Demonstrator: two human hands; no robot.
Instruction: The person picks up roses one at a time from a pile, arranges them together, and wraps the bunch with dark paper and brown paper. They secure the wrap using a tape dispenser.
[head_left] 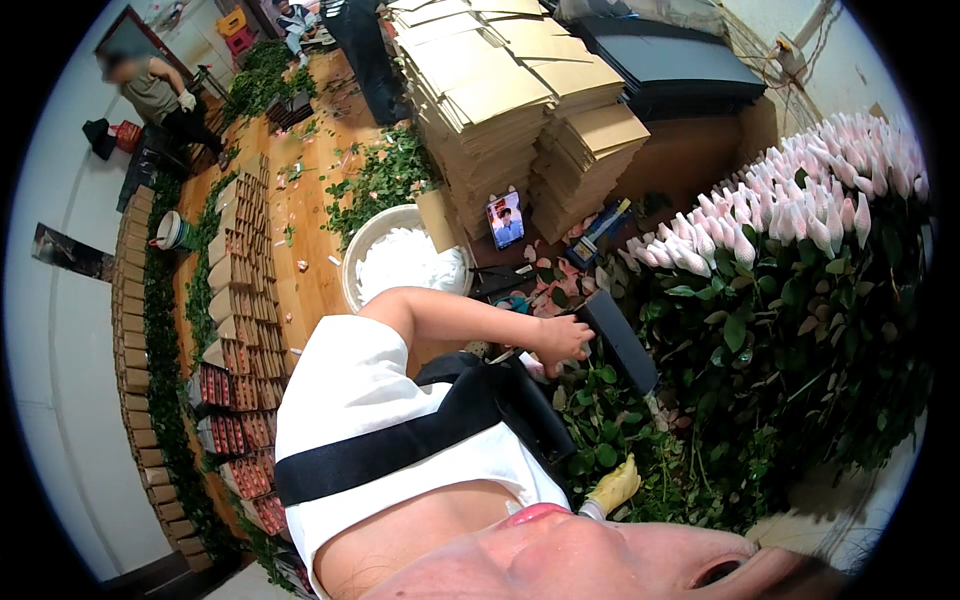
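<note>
My left hand (563, 345) is bare, its fingers curled downward beside a long dark box-like object (617, 343). A small pale pink piece (531, 365) shows just under that hand; whether the fingers hold it is unclear. My right hand (614, 486), in a yellow glove, is closed low among green leafy stems (605, 420). What it grips is hidden by the leaves, and its forearm is mostly covered. To the right stands a thick mass of roses, their pale pink buds (790, 215) each in a white net sleeve, over dark green foliage (740, 350).
A round tub (350, 272) heaped with white net sleeves (405, 265) stands near my left elbow. Beyond it are a lit phone (506, 220), stacked cardboard sheets (490, 110) and scattered petals (553, 298). Wrapped rose bundles (235, 380) line the floor at left. A person (155, 95) stands far back.
</note>
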